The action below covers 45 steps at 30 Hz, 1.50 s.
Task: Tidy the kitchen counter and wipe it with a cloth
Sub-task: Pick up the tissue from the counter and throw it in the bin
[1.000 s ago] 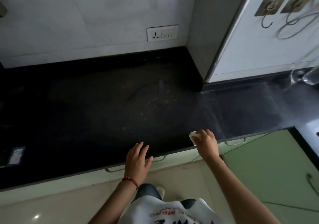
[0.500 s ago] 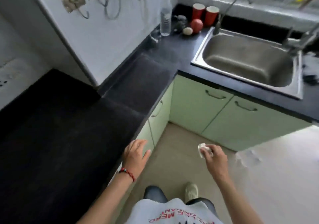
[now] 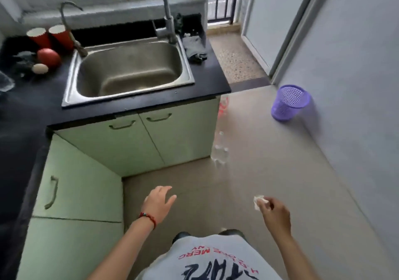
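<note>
Right hand is pinching a small white wad over the floor, off the counter. Left hand is hanging spread, holding nothing. Likely binning it: keep the pinch firm, release only above the purple bin.

The right hand pinches a small crumpled white wad above the tiled floor, while the left hand, a red bracelet at its wrist, hangs with fingers relaxed and holds nothing. Far left, the dark surface carries a steel sink, two red cups, a red fruit and an egg. A dark cloth lies right of the sink. A purple mesh bin stands by the right wall.
</note>
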Motion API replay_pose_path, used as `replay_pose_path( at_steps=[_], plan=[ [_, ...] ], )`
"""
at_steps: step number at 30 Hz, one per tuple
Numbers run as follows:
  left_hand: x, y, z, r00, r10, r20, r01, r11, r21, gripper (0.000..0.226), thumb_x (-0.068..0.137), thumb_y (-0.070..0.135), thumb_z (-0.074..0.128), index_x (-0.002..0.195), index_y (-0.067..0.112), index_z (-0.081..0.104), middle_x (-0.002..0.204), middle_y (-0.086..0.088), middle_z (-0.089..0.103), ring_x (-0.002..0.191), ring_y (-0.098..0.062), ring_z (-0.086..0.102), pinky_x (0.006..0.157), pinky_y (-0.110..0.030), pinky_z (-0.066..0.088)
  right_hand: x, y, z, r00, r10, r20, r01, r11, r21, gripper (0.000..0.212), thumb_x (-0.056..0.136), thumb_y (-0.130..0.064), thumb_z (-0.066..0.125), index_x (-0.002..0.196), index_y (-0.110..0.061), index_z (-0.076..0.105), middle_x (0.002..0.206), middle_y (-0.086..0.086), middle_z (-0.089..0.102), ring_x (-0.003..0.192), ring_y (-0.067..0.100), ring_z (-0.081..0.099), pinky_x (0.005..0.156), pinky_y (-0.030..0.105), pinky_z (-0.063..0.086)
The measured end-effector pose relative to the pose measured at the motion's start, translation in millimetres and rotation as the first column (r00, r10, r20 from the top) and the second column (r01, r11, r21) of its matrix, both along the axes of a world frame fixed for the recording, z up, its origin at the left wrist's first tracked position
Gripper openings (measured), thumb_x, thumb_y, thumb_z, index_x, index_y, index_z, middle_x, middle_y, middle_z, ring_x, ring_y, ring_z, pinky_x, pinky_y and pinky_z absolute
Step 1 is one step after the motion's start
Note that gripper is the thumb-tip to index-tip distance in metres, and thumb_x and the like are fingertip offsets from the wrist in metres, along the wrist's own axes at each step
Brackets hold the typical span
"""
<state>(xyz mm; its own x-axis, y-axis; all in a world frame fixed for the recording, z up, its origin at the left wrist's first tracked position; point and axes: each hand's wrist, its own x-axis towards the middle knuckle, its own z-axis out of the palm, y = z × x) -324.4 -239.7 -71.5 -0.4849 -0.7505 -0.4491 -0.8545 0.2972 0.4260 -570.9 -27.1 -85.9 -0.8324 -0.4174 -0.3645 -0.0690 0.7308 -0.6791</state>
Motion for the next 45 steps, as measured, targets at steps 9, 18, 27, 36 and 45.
replay_pose_path(
  at_steps=[9, 18, 27, 36, 45],
  plan=[
    [-157.4, 11.8, -4.4, 0.981, -0.190, 0.023, 0.187, 0.977, 0.108, 0.041, 0.090, 0.033, 0.049, 0.126, 0.013, 0.049, 0.131, -0.007, 0.052, 0.122, -0.022, 0.047, 0.103, -0.032, 0.037, -112.1, 55.2, 11.0, 0.926, -0.359, 0.115, 0.363, 0.932, -0.016, 0.014, 0.084, -0.015, 0.061, 0.090, -0.004, 0.067, 0.080, 0.008, 0.059, 0.080, 0.025, 0.054, 0.069, 0.026, 0.034],
    [-315.1, -55.3, -27.4, 0.970, -0.243, 0.033, 0.233, 0.955, 0.182, 0.038, 0.089, 0.030, 0.051, 0.123, 0.011, 0.052, 0.126, -0.010, 0.057, 0.118, -0.023, 0.052, 0.100, -0.030, 0.037, -264.6, -14.2, 16.9, 0.919, -0.387, 0.072, 0.392, 0.917, -0.071, 0.008, 0.084, -0.021, 0.060, 0.084, -0.015, 0.064, 0.083, 0.005, 0.063, 0.081, 0.023, 0.056, 0.060, 0.026, 0.038],
    [-535.3, -144.7, -6.6, 0.934, -0.356, -0.025, 0.354, 0.916, 0.188, 0.038, 0.089, 0.026, 0.053, 0.122, 0.008, 0.052, 0.126, -0.014, 0.057, 0.117, -0.026, 0.052, 0.099, -0.030, 0.037, -415.1, -70.2, 18.9, 0.914, -0.404, 0.048, 0.402, 0.915, 0.047, 0.009, 0.084, -0.014, 0.057, 0.083, -0.011, 0.065, 0.090, 0.014, 0.065, 0.084, 0.030, 0.058, 0.067, 0.027, 0.036],
    [-735.5, -205.4, 4.8, 0.897, -0.434, -0.082, 0.441, 0.892, 0.098, 0.038, 0.090, 0.028, 0.050, 0.123, 0.009, 0.052, 0.125, -0.014, 0.057, 0.117, -0.027, 0.051, 0.100, -0.031, 0.035, -536.8, -92.1, 1.3, 0.881, -0.462, 0.105, 0.456, 0.887, 0.072, 0.008, 0.085, -0.017, 0.058, 0.080, -0.022, 0.060, 0.087, 0.008, 0.063, 0.083, 0.026, 0.056, 0.066, 0.027, 0.036],
    [-816.8, -223.5, -12.6, 0.964, -0.265, -0.005, 0.262, 0.949, 0.178, 0.038, 0.090, 0.030, 0.050, 0.123, 0.012, 0.052, 0.125, -0.010, 0.057, 0.115, -0.023, 0.052, 0.099, -0.031, 0.038, -708.7, -141.0, -18.0, 0.950, -0.281, 0.134, 0.263, 0.955, 0.133, 0.008, 0.083, -0.014, 0.058, 0.084, -0.016, 0.066, 0.095, 0.012, 0.068, 0.089, 0.030, 0.060, 0.071, 0.029, 0.041]
  ],
)
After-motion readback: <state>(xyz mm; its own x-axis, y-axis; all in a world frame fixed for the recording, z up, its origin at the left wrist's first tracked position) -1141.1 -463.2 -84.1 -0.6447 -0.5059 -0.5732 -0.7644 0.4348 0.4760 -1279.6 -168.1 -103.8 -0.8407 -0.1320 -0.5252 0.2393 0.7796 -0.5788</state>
